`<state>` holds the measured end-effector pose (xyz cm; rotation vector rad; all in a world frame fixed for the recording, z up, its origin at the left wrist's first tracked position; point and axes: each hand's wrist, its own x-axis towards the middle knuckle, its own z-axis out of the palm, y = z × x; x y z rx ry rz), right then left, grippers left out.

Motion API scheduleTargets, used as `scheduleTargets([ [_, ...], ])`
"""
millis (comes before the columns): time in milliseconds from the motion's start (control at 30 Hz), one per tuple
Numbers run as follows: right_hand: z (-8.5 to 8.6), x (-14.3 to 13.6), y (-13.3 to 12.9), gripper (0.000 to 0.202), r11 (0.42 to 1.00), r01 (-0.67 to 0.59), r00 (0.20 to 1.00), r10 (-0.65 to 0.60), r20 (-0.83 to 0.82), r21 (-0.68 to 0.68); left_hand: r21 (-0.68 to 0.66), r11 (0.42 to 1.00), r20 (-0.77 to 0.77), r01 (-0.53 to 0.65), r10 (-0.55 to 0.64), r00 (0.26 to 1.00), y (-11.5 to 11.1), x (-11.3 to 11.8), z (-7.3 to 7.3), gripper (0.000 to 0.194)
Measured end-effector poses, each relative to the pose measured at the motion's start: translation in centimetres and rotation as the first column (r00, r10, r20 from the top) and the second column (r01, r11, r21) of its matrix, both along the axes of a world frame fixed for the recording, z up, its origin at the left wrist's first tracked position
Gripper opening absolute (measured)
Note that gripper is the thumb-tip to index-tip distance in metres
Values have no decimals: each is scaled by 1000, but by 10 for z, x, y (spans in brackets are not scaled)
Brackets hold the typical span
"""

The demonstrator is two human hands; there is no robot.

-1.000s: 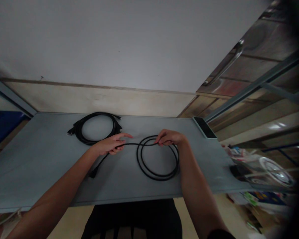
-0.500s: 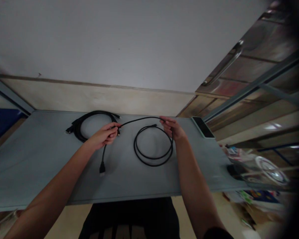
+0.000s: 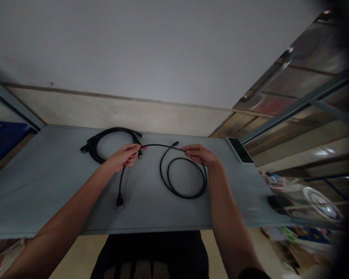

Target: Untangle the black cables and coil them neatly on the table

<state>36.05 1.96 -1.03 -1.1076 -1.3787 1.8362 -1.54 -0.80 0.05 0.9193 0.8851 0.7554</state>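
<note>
A thin black cable [image 3: 158,145] runs between my two hands above the grey table [image 3: 163,217]. My left hand [image 3: 126,156] pinches it near one end, and that end's plug [image 3: 120,200], which looks like a USB or HDMI type, hangs below. My right hand [image 3: 200,154] pinches the same cable further along. From there the cable falls into loose loops [image 3: 189,196] on the table, with its other plug [image 3: 175,143] at the back. Behind my left hand lies a coiled bundle of black cables [image 3: 113,130], partly covered by that hand.
A phone [image 3: 240,150] in a pale case lies at the table's back right. A wall [image 3: 133,104] borders the back edge, and metal frame posts [image 3: 20,106] stand at the sides. Past the right edge is a transparent container [image 3: 317,203] among clutter.
My right hand has come a little lower and nearer my left, so the span between them is shorter. The loops on the table have shifted and one is smaller. My view has moved slightly.
</note>
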Motion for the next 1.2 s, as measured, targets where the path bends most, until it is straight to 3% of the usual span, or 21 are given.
scheduleTargets([
  [67, 2, 0, 1, 48, 966, 233, 966, -217, -144, 108, 3, 1000, 48, -29, 28, 998, 1, 0, 1, 31],
  [100, 3, 0, 1, 53, 949, 291, 945, -265, -194, 122, 3, 999, 79, -51, 51, 996, 2, -1, 2, 31],
  [200, 4, 2, 1, 52, 953, 288, 941, -265, -211, 89, -5, 991, 173, -130, 129, 976, 5, -4, 4, 27],
  [367, 0, -5, 3, 29, 931, 350, 932, -337, -131, 99, 22, 983, 226, -185, 175, 958, 8, -3, -3, 24],
  [433, -1, -6, 3, 26, 955, 289, 957, -285, -61, 72, 47, 977, 189, -208, 195, 962, 8, 0, -7, 28],
  [533, -3, -5, 1, 24, 998, 50, 998, -49, 50, -35, 144, 963, 44, -228, 224, 974, 6, 3, -10, 35],
  [600, -4, -4, 0, 23, 981, -143, 985, 154, 83, -128, 270, 947, -124, -172, 211, 969, 6, 2, -10, 35],
  [667, -5, -6, 0, 24, 956, -238, 963, 255, 83, -171, 418, 901, -266, -117, 244, 933, 6, 1, -10, 33],
  [700, -5, -7, 1, 26, 965, -216, 971, 229, 74, -151, 478, 871, -294, -113, 280, 914, 7, 1, -10, 32],
  [767, -3, -9, 2, 33, 999, -22, 1000, 23, 19, -25, 521, 837, -257, -168, 341, 904, 7, 2, -9, 31],
  [833, 1, -10, 1, 45, 971, 217, 973, -208, -97, 98, 454, 849, -166, -270, 379, 911, 8, 4, -8, 31],
  [867, 3, -9, 0, 51, 953, 277, 954, -259, -148, 120, 403, 854, -115, -330, 405, 907, 8, 4, -7, 31],
  [967, 8, -6, -3, 60, 977, 203, 963, -186, -196, 70, 278, 805, 18, -524, 541, 841, 9, -1, -2, 29],
  [1033, 9, -6, -3, 54, 988, 149, 973, -139, -182, 41, 254, 763, 63, -595, 600, 797, 11, -8, 2, 28],
  [1100, 7, -8, -1, 42, 969, 233, 961, -217, -169, 78, 290, 787, 38, -545, 559, 828, 13, -13, 4, 28],
  [1200, 2, -13, 5, 26, 913, 380, 922, -361, -136, 151, 396, 863, -124, -313, 388, 913, 11, -13, 4, 36],
])
